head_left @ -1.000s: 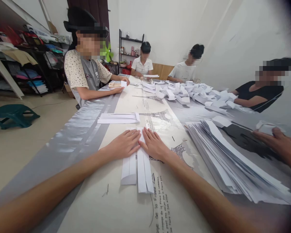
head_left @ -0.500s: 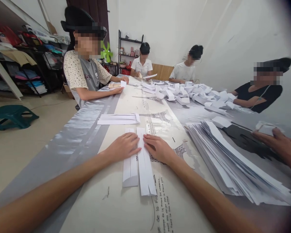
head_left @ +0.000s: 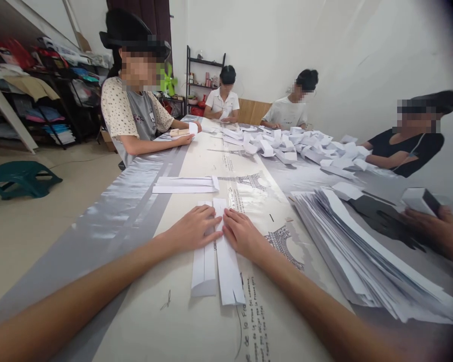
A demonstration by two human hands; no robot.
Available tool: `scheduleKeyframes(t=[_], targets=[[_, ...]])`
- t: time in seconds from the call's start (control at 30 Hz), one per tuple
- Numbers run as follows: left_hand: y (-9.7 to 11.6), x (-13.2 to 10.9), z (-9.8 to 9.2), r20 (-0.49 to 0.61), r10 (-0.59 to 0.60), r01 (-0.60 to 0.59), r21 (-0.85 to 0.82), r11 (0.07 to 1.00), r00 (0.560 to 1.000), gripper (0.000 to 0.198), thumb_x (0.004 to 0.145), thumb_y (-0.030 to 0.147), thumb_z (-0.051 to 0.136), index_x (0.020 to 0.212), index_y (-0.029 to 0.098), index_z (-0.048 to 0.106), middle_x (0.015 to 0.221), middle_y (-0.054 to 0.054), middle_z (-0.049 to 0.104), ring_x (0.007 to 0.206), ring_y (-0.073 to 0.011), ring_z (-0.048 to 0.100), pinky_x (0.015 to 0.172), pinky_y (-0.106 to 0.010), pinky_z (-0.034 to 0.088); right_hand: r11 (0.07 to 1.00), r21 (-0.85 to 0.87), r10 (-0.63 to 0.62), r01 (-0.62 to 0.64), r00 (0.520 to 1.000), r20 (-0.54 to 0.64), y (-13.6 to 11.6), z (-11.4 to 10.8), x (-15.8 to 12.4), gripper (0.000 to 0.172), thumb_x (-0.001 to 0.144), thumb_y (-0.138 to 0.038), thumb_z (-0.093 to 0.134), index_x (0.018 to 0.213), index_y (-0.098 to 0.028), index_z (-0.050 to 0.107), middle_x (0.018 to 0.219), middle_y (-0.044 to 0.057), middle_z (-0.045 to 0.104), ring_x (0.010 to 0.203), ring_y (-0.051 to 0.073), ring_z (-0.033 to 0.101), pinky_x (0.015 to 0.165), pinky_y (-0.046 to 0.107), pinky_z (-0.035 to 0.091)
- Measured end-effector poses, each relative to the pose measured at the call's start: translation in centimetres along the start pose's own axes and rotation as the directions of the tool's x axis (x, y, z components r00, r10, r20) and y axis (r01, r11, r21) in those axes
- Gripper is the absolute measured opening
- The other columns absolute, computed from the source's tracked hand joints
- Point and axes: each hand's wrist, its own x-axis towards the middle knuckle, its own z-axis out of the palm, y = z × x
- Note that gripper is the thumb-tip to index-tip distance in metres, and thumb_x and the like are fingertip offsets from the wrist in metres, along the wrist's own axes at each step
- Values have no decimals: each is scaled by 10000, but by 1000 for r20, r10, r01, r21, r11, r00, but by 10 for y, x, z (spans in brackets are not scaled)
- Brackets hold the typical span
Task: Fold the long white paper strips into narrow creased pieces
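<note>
A long white folded paper sheet [head_left: 226, 271] lies lengthwise on the table [head_left: 136, 201] in front of me, its two side flaps folded toward the middle. My left hand [head_left: 194, 229] lies flat on the left flap, fingers stretched out and pressing down. My right hand [head_left: 243, 234] lies flat on the right flap beside it, fingertips almost meeting the left hand's over the centre seam. Neither hand holds anything.
A thick fanned stack of white sheets [head_left: 362, 251] lies at my right. Another folded sheet [head_left: 184, 184] lies farther ahead. A heap of folded paper pieces [head_left: 294, 146] covers the far table. Several people sit around it; a neighbour's hand [head_left: 438, 231] holds a folded piece at right.
Both my hands slid a little toward me along the folded sheet, staying flat. The neighbour's hand at right lifted its folded piece.
</note>
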Motion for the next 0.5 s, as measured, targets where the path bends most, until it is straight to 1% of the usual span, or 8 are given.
scheduleKeyframes(t=[0.1,0.17,0.2,0.27,0.33,0.43,0.5], targets=[[-4,4,2,-12,-10,10,-2,1000,1000,364,1058,432,401,1192,200,647,1065,-95,633,1038,-252,585,984,-431,463,999,45,6,-3,999,-46,-1,-4,4,265,1006,-205,430,1164,-124,627,1355,214,602,1345,314,524,1118,520,452],[-7,5,4,-18,-16,16,8,1000,1000,389,1055,445,397,1260,190,606,1144,-113,635,1091,-262,584,1012,-435,448,997,72,14,-10,998,-57,-1,-6,7,205,998,-208,451,1108,-155,615,1321,198,601,1327,299,527,1097,505,473],[-9,5,5,-20,-21,21,17,1000,1000,422,1053,463,391,1309,180,572,1232,-131,623,1160,-275,570,1043,-442,431,997,76,10,-6,999,-52,0,-6,8,190,1000,-211,450,1101,-168,605,1327,189,595,1340,294,515,1107,509,465],[-11,5,8,-6,-35,35,43,998,999,518,1053,510,361,1412,157,481,1434,-165,540,1322,-299,497,1118,-453,374,998,65,-7,8,1000,-26,2,-5,10,193,1013,-221,429,1112,-174,588,1376,185,570,1397,294,465,1157,527,413],[-12,5,9,34,-49,47,68,997,998,586,1059,534,314,1481,136,398,1542,-175,455,1409,-298,434,1167,-445,321,999,39,-13,13,1000,8,4,-3,10,223,1028,-232,401,1140,-153,576,1438,202,532,1453,305,406,1197,541,358],[-11,5,9,87,-68,60,98,993,994,620,1065,542,270,1508,119,368,1552,-175,457,1428,-294,430,1185,-436,292,1000,13,3,-4,999,48,5,0,9,277,1042,-242,370,1210,-133,561,1512,212,476,1495,318,349,1206,563,333],[-9,5,9,86,-85,75,118,990,993,642,1059,565,258,1508,123,380,1552,-174,464,1453,-312,401,1191,-460,276,1000,5,18,-19,998,66,4,0,9,304,1045,-241,360,1257,-138,552,1537,204,460,1505,315,336,1202,574,332]])
